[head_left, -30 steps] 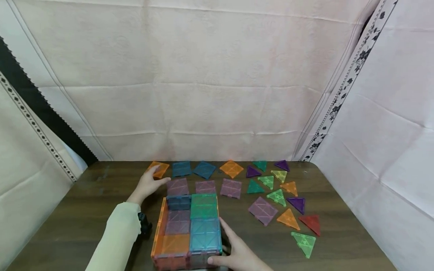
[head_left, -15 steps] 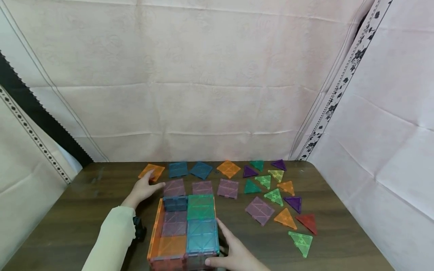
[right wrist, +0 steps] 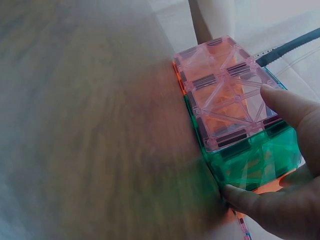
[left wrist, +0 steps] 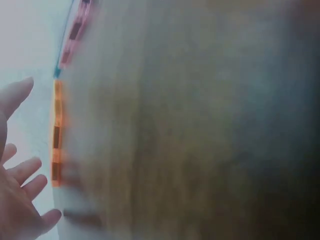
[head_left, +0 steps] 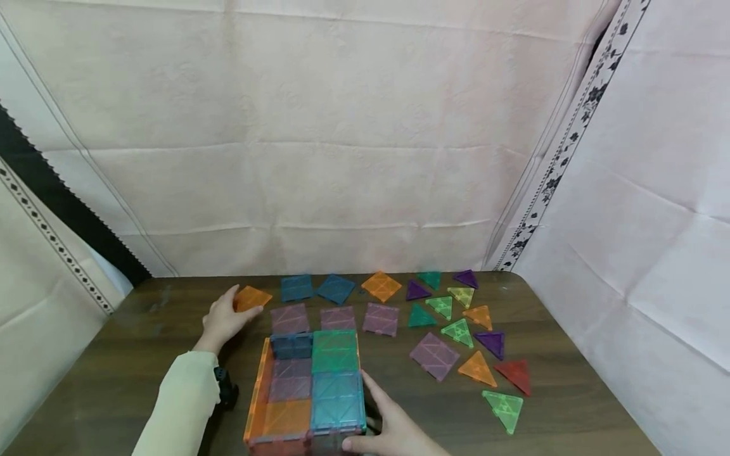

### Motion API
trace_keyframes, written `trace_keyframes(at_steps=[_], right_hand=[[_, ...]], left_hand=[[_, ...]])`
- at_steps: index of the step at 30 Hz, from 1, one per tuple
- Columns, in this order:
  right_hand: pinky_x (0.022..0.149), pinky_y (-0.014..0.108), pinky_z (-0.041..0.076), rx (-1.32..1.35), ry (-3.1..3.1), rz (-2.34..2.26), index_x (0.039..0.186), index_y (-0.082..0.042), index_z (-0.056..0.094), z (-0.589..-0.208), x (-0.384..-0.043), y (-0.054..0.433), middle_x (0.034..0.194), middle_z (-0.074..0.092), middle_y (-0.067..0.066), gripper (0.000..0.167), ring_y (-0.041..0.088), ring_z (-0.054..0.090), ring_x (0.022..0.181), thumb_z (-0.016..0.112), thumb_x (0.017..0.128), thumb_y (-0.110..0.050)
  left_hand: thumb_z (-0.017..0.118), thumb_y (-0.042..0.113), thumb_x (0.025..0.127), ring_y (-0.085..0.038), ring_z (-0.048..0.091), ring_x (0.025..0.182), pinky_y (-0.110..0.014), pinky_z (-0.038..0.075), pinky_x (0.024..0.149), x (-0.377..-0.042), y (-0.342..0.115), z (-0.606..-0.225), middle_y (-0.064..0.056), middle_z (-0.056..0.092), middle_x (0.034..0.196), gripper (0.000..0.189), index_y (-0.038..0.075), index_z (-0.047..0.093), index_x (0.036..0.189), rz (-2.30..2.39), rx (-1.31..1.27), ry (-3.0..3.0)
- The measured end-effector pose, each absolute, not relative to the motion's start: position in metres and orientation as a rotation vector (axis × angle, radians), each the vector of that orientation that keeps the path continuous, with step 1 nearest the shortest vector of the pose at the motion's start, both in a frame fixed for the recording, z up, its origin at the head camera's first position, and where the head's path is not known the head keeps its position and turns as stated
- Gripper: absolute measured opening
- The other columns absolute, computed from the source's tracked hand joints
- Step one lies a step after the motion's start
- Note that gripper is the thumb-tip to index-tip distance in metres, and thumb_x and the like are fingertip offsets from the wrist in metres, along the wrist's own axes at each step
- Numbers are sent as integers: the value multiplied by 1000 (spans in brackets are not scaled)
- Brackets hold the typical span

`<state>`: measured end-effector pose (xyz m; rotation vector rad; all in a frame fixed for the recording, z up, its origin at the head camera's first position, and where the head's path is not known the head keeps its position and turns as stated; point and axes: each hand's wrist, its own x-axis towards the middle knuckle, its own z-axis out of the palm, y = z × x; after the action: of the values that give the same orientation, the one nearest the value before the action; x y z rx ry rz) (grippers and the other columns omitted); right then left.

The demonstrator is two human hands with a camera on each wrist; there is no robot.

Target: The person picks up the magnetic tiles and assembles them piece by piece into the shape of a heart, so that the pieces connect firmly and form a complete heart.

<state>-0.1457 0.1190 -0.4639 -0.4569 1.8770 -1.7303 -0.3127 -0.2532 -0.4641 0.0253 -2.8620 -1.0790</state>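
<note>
Orange tile, far left on the desk, has shifted nearer and changed angle. Left hand spread wide across it, apparently pinching opposite edges. Right hand grips the tile box. Picking up a loose tile seems under way.

No text, label, brand, number or sign can be read anywhere.

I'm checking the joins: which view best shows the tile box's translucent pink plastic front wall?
Right wrist: the translucent pink plastic front wall stands out close up, both panels visible, the right hand overlapping its edge. The head view shows it foreshortened at the bottom; in the left wrist view I cannot make it out.
</note>
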Motion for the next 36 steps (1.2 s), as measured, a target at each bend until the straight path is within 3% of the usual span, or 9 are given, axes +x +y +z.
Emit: trace_keyframes(at_steps=[5,12,17,21,27,36], right_hand=[[104,52,39,-495,1878,-1722,156,-16,3,-464,-143,116,157,7,26,97,47,21,140,70,89,-34],[104,53,39,-493,1845,-1746,156,-15,1,-464,-143,114,156,8,27,99,44,29,137,72,88,-27],[102,56,39,-497,1909,-1708,156,-14,1,-463,-145,115,156,4,29,100,50,22,138,73,87,-26],[102,55,39,-508,1964,-1690,156,-14,2,-462,-146,117,158,4,26,100,49,18,140,73,86,-27],[103,52,39,-521,1976,-1703,156,-16,3,-462,-146,119,158,5,24,100,46,19,141,73,86,-26],[103,52,39,-504,1949,-1718,156,-15,3,-462,-145,120,158,5,25,99,45,18,141,72,87,-26]], left_hand=[[66,51,86,-57,27,127,-72,15,94,-311,-266,-472,-37,24,148,97,-3,18,151,-998,71,-2935],[71,44,83,-53,40,118,-68,22,90,-310,-270,-470,-36,39,140,93,-8,28,147,-915,47,-2946],[71,41,83,-47,50,108,-62,29,84,-308,-269,-466,-33,51,130,82,-10,40,140,-844,10,-2943],[71,40,83,-46,52,106,-61,33,85,-303,-266,-456,-34,52,128,80,-13,43,137,-815,-45,-2929],[73,38,83,-44,49,110,-61,36,91,-296,-253,-430,-33,49,132,78,-14,46,134,-871,-189,-2834],[77,37,81,-44,35,130,-62,36,100,-258,-217,-386,-22,42,144,78,-6,47,138,-1029,-474,-2751]])
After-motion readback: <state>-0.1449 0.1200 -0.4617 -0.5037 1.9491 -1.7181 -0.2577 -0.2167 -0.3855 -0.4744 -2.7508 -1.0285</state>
